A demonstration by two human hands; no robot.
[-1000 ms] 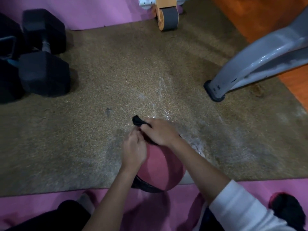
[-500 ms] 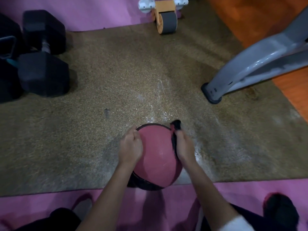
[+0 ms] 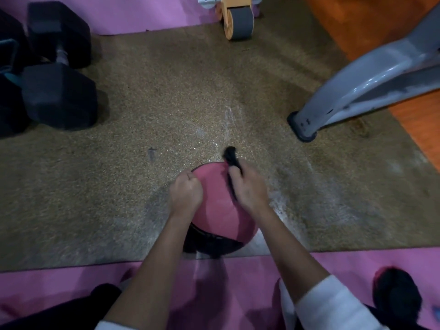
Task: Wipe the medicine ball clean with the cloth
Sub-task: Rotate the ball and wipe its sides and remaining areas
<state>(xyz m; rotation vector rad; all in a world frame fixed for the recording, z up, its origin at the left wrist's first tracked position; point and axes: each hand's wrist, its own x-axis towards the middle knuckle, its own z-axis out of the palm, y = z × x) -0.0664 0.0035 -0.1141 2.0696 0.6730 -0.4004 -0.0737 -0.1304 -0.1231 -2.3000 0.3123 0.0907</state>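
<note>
A black dumbbell lies at far left on the brown mat. The left hand sits on the ball's upper left, fingers curled over its edge. The pink ball rests on the mat's near edge, between both hands. The right hand grips the black cloth, pressing it on the ball's upper right; one end sticks out past the fingers. An ab wheel stands at the top, a grey machine leg at right.
</note>
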